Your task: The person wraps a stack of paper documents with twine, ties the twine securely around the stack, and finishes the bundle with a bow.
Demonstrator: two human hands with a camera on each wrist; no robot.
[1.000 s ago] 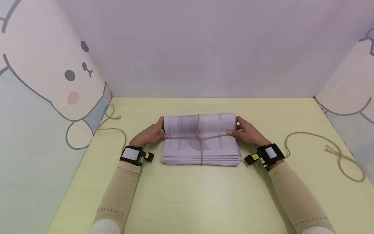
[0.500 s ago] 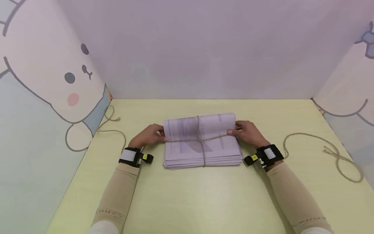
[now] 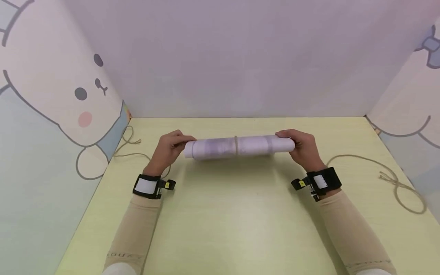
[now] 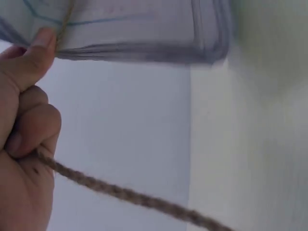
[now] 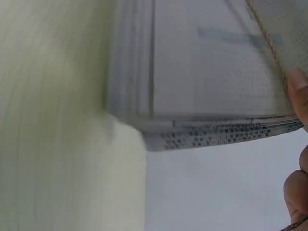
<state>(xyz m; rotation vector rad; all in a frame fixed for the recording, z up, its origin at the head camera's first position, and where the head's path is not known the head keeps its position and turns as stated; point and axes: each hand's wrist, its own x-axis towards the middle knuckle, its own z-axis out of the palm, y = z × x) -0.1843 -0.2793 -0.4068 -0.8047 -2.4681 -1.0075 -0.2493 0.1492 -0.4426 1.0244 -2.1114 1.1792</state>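
Observation:
A stack of folded newspapers (image 3: pixel 220 148) is tilted up off the table, its rounded folded edge toward the head camera. A band of twine (image 3: pixel 236 146) crosses its middle. My left hand (image 3: pixel 169 149) grips the left end; in the left wrist view the thumb presses twine against the paper, and curled fingers hold a trailing length of twine (image 4: pixel 130 195). My right hand (image 3: pixel 305 149) grips the other end. Seen from the right wrist, the thumb (image 5: pixel 299 94) lies on the twine along the pages (image 5: pixel 202 82). The bundle's underside is hidden in the head view.
A loose twine end (image 3: pixel 128 141) loops at the table's back left. Another twine tail (image 3: pixel 395 181) curls on the right side. The pale yellow table (image 3: pixel 233 221) meets a plain back wall (image 3: pixel 240 57) and patterned side walls.
Both hands have raised and tipped the newspaper stack, which lay flat before. Its broad printed face and the twine crossing have turned out of the head view.

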